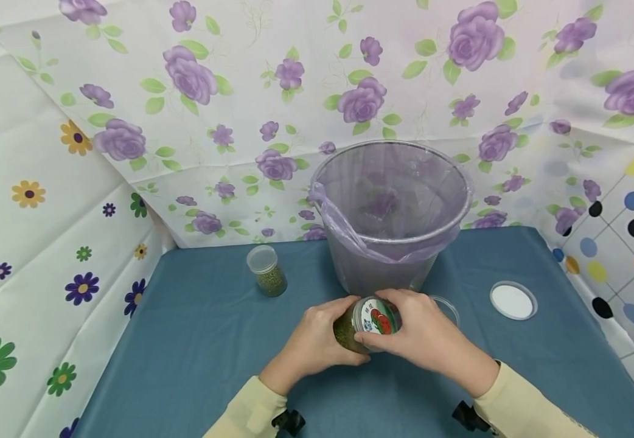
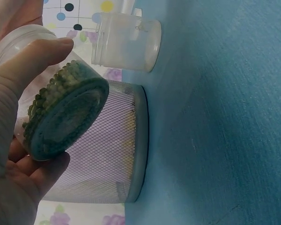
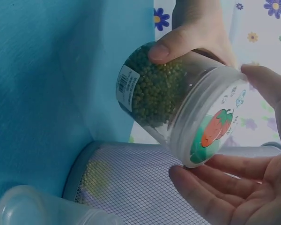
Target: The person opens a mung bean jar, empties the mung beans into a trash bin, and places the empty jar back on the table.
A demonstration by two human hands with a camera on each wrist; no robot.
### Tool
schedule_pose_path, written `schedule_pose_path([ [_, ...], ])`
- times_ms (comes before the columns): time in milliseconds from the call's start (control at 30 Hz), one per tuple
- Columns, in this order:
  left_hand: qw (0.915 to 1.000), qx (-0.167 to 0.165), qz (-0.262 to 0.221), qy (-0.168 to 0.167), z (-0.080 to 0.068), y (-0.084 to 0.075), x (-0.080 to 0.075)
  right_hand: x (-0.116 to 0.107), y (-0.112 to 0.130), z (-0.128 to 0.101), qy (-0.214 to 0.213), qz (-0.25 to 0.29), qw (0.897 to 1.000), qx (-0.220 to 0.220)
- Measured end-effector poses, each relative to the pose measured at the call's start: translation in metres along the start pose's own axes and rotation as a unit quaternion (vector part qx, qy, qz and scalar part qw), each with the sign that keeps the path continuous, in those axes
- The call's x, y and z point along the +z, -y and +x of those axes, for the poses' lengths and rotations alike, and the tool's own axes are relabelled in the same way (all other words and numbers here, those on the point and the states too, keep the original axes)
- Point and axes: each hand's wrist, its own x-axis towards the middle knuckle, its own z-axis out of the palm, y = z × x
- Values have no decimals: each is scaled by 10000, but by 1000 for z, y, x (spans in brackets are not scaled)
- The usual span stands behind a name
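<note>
A clear plastic jar (image 1: pixel 344 334) partly filled with small green beans is tilted between my two hands, just in front of the mesh bin. My left hand (image 1: pixel 317 337) grips the jar's body; in the left wrist view its thumb and fingers wrap round the jar near the beans (image 2: pixel 61 86). My right hand (image 1: pixel 429 331) holds the rim of the lid (image 3: pixel 220 126), thumb on one side and fingers on the other. The lid bears a green and white label with red fruit. A barcode sticker (image 3: pixel 127 86) shows on the jar's side.
A second jar of green beans (image 1: pixel 271 281) stands at the back left. The mesh bin (image 1: pixel 388 277), lined with a purple bag, stands at the back. A clear jar (image 2: pixel 129 42) sits right of the bin, partly behind my right hand. A white lid (image 1: pixel 514 300) lies farther right.
</note>
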Motion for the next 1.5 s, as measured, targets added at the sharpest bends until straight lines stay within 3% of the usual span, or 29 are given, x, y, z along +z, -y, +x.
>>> schedule_pose_path([
  [300, 9999, -5, 114, 25, -2, -1, -1, -4, -4, -1, 285, -330, 9957, -814],
  [400, 10000, -7, 94, -2, -2, -1, -1, -3, -3, -1, 223, -280, 9970, -691],
  [533, 10000, -13, 16, -15, 0, -2, 0, 1, 0, -1, 19, -134, 9999, -62],
  [633, 10000, -21, -47, 7, 1, -2, 0, 2, 0, 0, 60, -3, 9999, 159],
  [933, 9999, -72, 66, 44, 0, -1, 1, -1, -5, -1, 299, -264, 9983, -421],
  [1267, 10000, 8, 3, 67, 1, 1, 2, 1, -2, 1, -56, -124, 9999, -27],
  [1500, 9999, -45, 84, 88, 0, 2, 4, -2, -7, 1, 283, -219, 9979, -546],
])
